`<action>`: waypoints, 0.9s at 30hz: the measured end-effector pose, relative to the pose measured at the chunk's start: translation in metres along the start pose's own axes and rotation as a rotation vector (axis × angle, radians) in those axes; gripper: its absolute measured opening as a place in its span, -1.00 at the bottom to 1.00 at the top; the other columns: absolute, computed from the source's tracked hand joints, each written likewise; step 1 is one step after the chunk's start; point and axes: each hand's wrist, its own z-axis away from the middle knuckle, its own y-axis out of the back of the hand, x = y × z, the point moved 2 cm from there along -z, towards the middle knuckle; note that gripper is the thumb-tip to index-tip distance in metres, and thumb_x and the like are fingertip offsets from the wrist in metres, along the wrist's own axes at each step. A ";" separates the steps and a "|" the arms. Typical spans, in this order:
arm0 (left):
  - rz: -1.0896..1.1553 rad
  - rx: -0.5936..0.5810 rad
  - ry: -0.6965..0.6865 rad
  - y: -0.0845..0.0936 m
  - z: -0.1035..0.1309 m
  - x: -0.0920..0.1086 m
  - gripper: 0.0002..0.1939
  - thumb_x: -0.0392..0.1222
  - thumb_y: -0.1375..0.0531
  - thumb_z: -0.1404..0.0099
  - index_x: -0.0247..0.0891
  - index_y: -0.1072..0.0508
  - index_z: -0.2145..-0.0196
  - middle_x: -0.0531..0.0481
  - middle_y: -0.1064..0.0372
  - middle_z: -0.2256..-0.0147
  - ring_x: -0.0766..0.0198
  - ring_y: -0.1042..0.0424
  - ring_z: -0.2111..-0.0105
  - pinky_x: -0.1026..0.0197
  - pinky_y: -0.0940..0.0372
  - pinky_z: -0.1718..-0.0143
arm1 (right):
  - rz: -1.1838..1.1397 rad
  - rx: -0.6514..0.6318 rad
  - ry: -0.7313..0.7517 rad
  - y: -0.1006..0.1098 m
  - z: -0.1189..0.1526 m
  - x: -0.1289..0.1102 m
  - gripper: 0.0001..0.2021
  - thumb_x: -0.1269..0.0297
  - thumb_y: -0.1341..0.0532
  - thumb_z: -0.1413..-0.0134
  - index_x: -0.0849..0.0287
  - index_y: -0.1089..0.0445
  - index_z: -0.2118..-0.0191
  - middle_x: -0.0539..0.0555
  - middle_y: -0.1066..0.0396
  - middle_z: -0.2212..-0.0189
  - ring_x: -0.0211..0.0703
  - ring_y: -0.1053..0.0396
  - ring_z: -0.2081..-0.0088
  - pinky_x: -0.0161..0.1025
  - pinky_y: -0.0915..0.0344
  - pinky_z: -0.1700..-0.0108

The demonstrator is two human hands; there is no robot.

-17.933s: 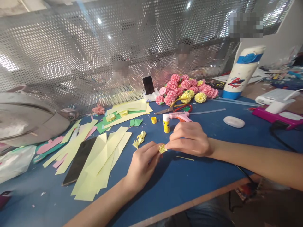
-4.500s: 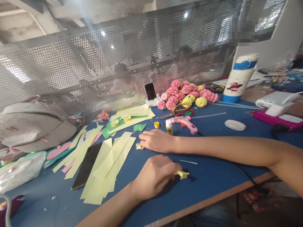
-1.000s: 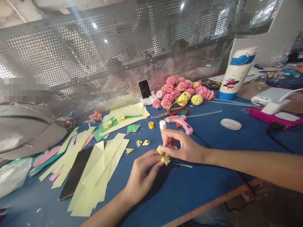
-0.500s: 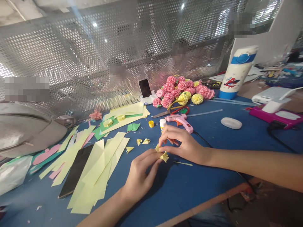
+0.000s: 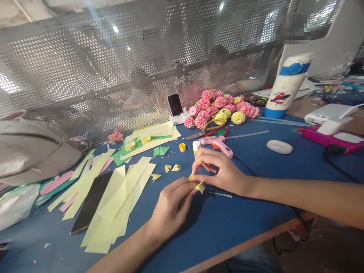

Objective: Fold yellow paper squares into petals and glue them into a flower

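My left hand (image 5: 173, 201) pinches a small folded yellow paper piece (image 5: 200, 187) between thumb and fingers, just above the blue table. Pressed close against it, my right hand (image 5: 217, 168) has its thumb and index finger closed on another bit of the same yellow paper (image 5: 191, 177). Whether the two bits are one piece I cannot tell. Several loose folded yellow pieces (image 5: 176, 167) lie to the left of my fingers. A white glue stick (image 5: 196, 147) stands uncapped behind my right hand, with its yellow cap (image 5: 182, 147) beside it.
Yellow paper strips (image 5: 122, 204) and a dark phone (image 5: 92, 203) lie on the left. Behind are scissors (image 5: 199, 134), a pink glue gun (image 5: 218, 144) and pink and yellow paper flowers (image 5: 210, 110). A bottle (image 5: 288, 87) and a magenta power strip (image 5: 330, 136) stand on the right.
Both hands stay together at nearly the same spot, with the yellow paper turned slightly between the fingers. The whole view has shifted a little.
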 end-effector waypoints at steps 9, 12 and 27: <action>0.014 -0.038 -0.020 0.000 0.000 -0.001 -0.77 -0.39 -0.06 -0.46 -0.31 -0.49 0.08 -0.12 -0.48 0.23 0.28 -0.49 0.26 0.33 -0.35 0.20 | 0.029 -0.034 0.084 0.001 0.000 -0.006 -0.94 0.31 -0.33 -0.22 0.17 -0.50 0.27 0.00 -0.35 0.36 -0.27 -0.30 0.34 -0.29 -0.24 0.30; 0.036 -0.058 -0.025 0.000 0.000 -0.001 -0.77 -0.39 -0.05 -0.46 -0.33 -0.50 0.09 -0.15 -0.47 0.20 0.27 -0.49 0.23 0.33 -0.35 0.18 | 0.097 -0.046 0.185 0.003 -0.001 -0.006 -0.93 0.33 -0.31 -0.25 0.21 -0.49 0.26 0.01 -0.36 0.37 -0.25 -0.33 0.32 -0.27 -0.28 0.23; 0.116 -0.067 0.036 0.003 0.001 -0.001 -0.78 -0.37 -0.06 -0.46 -0.31 -0.51 0.18 -0.10 -0.46 0.27 0.27 -0.45 0.27 0.31 -0.32 0.17 | 0.056 -0.208 0.172 0.012 -0.007 0.000 -0.84 0.23 -0.20 -0.35 0.15 -0.45 0.07 0.03 -0.36 0.28 -0.25 -0.24 0.32 -0.29 -0.21 0.26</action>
